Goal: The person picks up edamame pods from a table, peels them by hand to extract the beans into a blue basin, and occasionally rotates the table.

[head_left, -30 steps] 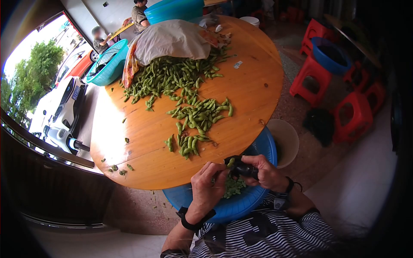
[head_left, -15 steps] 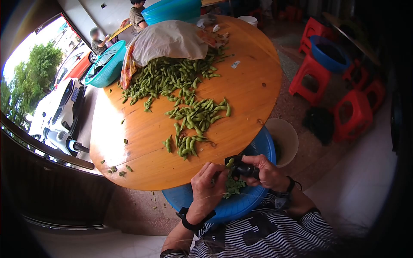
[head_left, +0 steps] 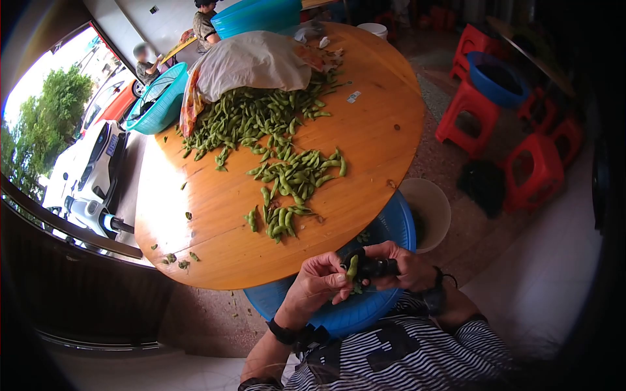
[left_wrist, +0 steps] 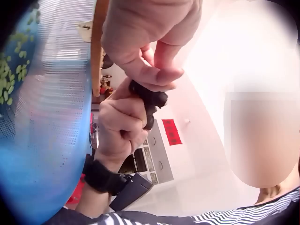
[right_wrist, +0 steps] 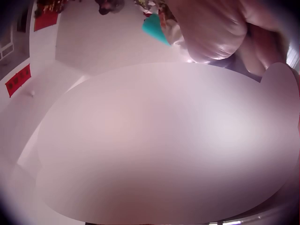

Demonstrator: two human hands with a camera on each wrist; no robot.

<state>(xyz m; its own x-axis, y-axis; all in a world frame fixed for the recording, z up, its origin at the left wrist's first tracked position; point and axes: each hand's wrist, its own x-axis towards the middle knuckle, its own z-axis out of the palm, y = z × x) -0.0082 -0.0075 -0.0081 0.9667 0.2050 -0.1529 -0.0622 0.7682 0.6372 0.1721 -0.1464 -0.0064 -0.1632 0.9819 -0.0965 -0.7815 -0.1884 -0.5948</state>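
Note:
My left hand (head_left: 319, 281) pinches a green soybean pod (head_left: 352, 267) between thumb and fingers, right beside a small black hand-held tool (head_left: 378, 266). My right hand (head_left: 412, 268) grips that tool, its fingers wrapped around the body. In the left wrist view the right hand (left_wrist: 123, 123) holds the black tool (left_wrist: 149, 97) just below the left fingertips. Under both hands is a blue plastic basin (head_left: 274, 301), and shelled green beans (left_wrist: 7, 82) lie in it. The right wrist view shows little of the work.
On the round wooden table (head_left: 215, 251) lies a large pile of soybean pods (head_left: 244, 117), partly under a pale cloth (head_left: 254, 65). A smaller group of pods (head_left: 300, 173) is nearer. A whitish bucket (head_left: 438, 221) and red stools (head_left: 471, 117) stand right; a teal basket (head_left: 156, 107) is far left.
My left hand has turned and drawn slightly up, so the pod in its fingers now shows upright beside the tool. The right hand has stayed nearly in place, gripping the tool.

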